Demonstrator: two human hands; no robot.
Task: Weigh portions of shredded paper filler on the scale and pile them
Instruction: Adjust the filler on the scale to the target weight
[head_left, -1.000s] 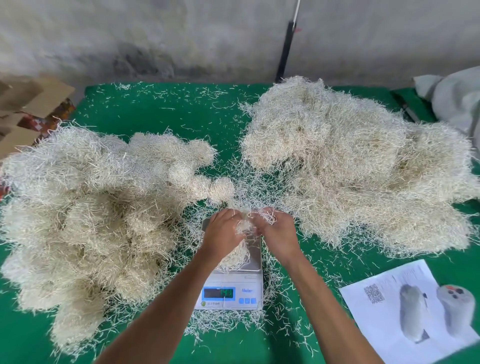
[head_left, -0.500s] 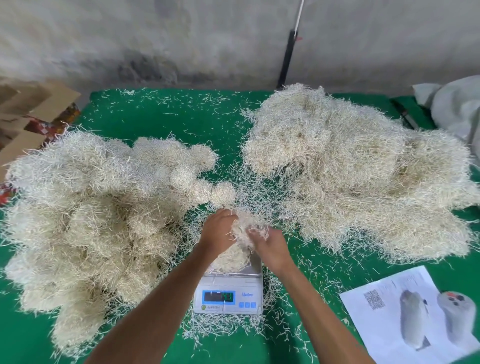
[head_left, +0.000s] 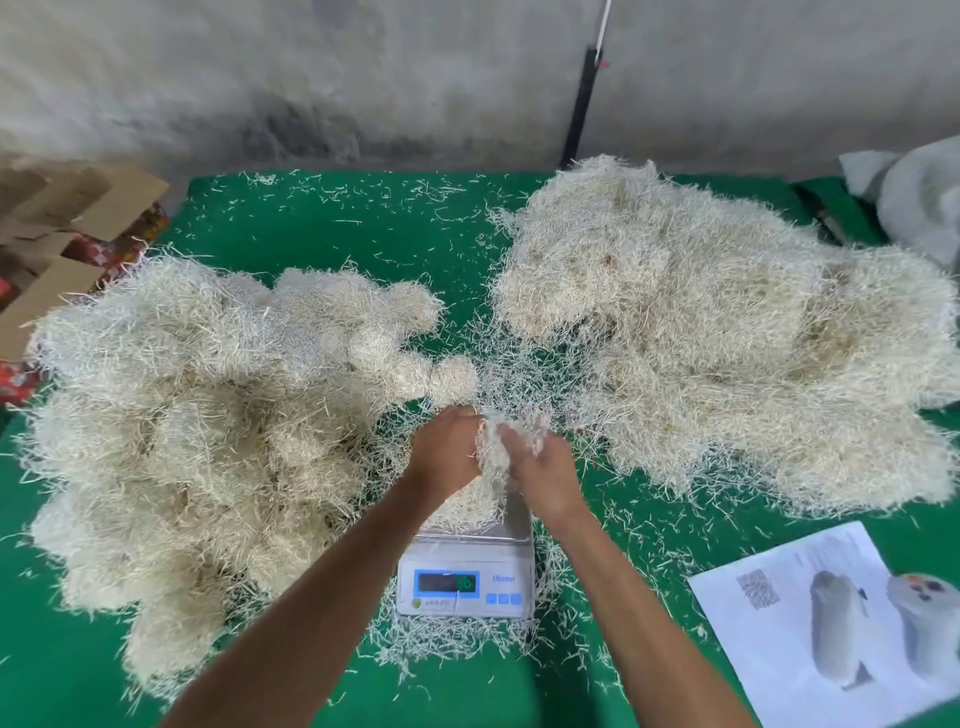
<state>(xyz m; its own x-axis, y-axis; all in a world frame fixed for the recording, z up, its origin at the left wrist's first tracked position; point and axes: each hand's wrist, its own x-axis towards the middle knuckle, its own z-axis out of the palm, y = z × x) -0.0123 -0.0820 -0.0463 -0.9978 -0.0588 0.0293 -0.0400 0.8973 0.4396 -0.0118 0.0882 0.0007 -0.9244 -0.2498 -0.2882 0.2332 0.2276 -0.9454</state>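
Note:
A small white scale (head_left: 466, 581) with a lit display stands on the green table (head_left: 332, 228) near the front edge. A clump of pale shredded paper (head_left: 470, 506) lies on its pan. Above the pan my left hand (head_left: 448, 448) and my right hand (head_left: 540, 475) hold a portion of shredded paper (head_left: 506, 436) between them, fingers curled into it. A big heap of rounded portions (head_left: 197, 415) covers the table's left side. A loose heap of shredded paper (head_left: 727, 332) covers the right side.
A printed sheet of paper (head_left: 831, 623) lies at the front right. Cardboard boxes (head_left: 78, 218) stand off the table's left edge. A grey cloth (head_left: 914, 192) sits at the far right. Stray shreds lie all over the green surface. A concrete wall runs behind.
Both hands have lifted the portion a little above the pan and pressed closer together on it. The camera view has tilted slightly.

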